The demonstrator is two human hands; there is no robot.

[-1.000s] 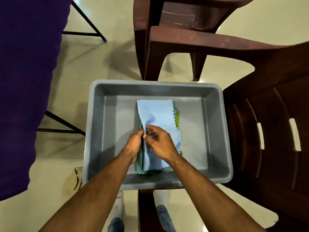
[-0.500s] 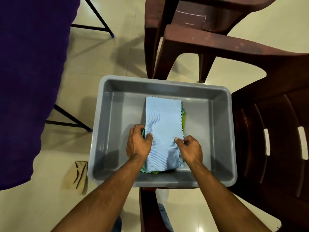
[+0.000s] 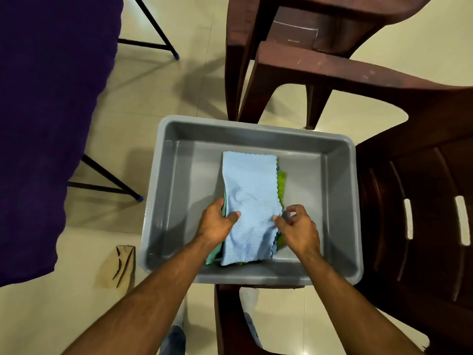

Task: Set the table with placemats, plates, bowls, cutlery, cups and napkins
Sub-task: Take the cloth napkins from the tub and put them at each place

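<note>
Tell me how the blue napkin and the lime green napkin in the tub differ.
The blue napkin lies on top, almost fully visible; the lime green napkin sits beneath, only its right edge peeking out. Both hands grip the blue one; whether they touch the green one is unclear. Both lie in the grey tub.

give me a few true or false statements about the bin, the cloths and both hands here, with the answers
1. The folded light blue cloth lies on top of the stack inside the grey plastic bin. True.
2. The left hand holds a white plate. False: it grips the left edge of the cloth stack, thumb on the blue cloth.
3. A bright green cloth peeks out at the stack's right side. True.
4. The right hand rests on the dark brown plastic chair. False: it pinches the blue cloth's right edge inside the bin.
5. The bin is full of cups and cutlery. False: only the folded cloths show in it.
</note>
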